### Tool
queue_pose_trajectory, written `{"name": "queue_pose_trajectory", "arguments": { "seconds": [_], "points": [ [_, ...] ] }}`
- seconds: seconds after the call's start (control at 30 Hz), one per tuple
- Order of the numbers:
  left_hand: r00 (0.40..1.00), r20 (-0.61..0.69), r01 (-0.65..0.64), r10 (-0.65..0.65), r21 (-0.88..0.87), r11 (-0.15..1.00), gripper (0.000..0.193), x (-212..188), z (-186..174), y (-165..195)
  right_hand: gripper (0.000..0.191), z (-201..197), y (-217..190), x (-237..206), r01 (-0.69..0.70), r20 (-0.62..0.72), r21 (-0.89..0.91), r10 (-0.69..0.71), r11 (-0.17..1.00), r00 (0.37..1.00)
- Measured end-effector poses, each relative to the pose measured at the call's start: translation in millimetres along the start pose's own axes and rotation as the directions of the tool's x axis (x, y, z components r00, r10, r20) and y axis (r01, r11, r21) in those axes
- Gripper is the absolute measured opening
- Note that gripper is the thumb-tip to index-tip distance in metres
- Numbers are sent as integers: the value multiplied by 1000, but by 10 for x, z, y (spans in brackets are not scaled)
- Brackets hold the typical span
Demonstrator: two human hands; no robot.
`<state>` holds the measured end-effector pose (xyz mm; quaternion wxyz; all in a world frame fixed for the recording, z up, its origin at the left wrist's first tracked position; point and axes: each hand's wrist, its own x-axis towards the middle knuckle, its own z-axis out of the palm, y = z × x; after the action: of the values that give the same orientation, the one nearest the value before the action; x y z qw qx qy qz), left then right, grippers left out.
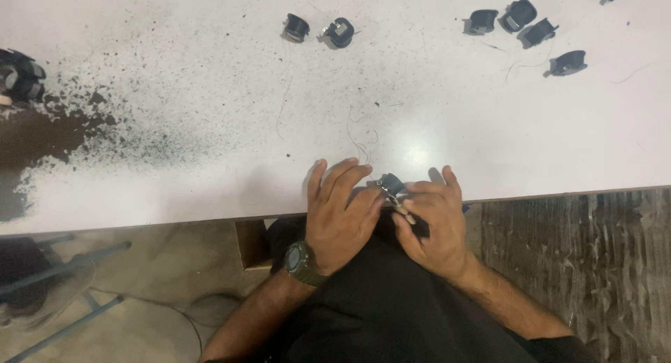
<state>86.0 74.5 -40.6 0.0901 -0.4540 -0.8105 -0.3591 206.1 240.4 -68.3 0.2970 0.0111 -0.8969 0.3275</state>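
Holding a small black part (392,185) at the near edge of the white table (489,125), you are pinching it with your right hand (435,220) while your left hand (340,213) (fingers loosely spread) is touching it alongside.
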Motion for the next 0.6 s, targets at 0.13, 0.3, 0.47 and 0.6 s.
{"name": "queue_pose_trajectory", "arguments": {
  "seconds": [0.13, 0.3, 0.47, 0.6],
  "points": [
    [999, -47, -3, 1, -42, 999, 16, -50, 34, -30, 29, 22, 7, 55, -25, 7, -31, 26, 999, 1000],
    [996, -79, -50, 45, -58, 997, 14, -79, 65, -66, 28, 34, -25, 116, -26, 22, -11, 26, 1000, 999],
    [995, -16, -102, 102, 39, 994, 13, -34, 89, -84, 24, 36, -16, 140, -42, 3, 23, 42, 999, 999],
    [991, -87, -101, 99, -12, 995, 12, -15, 90, -41, 24, 31, -9, 158, -35, 16, 30, 35, 999, 999]
  ]
}}
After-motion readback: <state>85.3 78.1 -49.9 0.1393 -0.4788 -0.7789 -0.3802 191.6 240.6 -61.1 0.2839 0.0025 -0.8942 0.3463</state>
